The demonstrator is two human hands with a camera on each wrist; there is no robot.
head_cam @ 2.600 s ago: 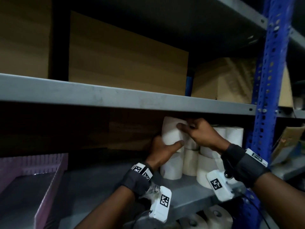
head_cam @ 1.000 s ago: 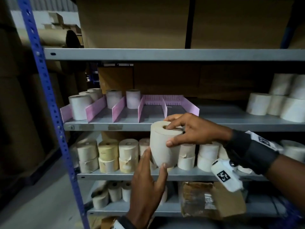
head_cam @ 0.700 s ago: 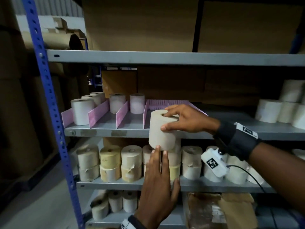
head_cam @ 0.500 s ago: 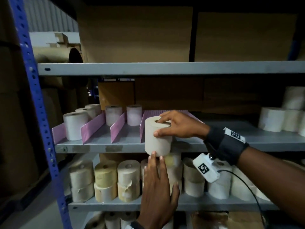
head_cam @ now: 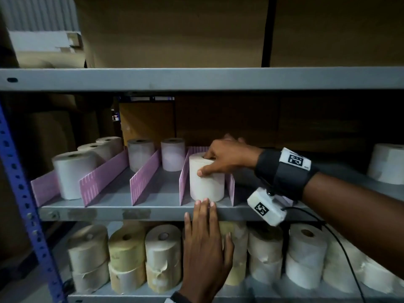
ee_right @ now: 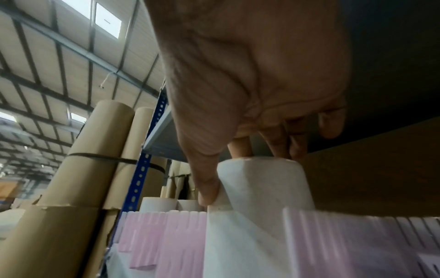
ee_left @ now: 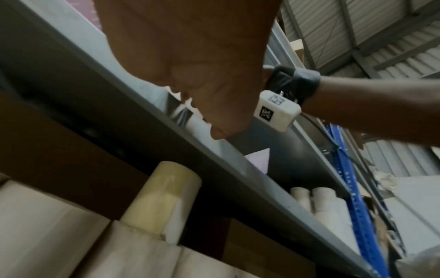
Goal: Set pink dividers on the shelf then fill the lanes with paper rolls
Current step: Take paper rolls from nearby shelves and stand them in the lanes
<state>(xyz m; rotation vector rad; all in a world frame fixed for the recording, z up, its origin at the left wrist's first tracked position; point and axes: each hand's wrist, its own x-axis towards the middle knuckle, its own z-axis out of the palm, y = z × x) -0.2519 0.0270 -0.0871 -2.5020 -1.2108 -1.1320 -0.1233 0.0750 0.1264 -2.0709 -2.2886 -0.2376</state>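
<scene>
White paper roll [head_cam: 206, 182] upright between two pink dividers [head_cam: 184, 178] — shelf's [head_cam: 153, 212] front edge.

The right hand [head_cam: 227, 157] took a paper roll [head_cam: 206, 180] from the pile at the far right and set it down between two pink dividers [head_cam: 184, 178] on the shelf [head_cam: 153, 212]. The left hand [head_cam: 204, 248] let go, its fingertips now touching the roll's bottom.

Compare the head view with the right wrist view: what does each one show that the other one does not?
Only the head view shows the left hand, open, its fingertips at the base of the white cylindrical paper roll, and the stacked cream rolls on the lower shelf.

Only the right wrist view shows the tall brown cardboard tubes and the roof.

Both show the right hand gripping that roll's top between ribbed pink plastic dividers.
</scene>
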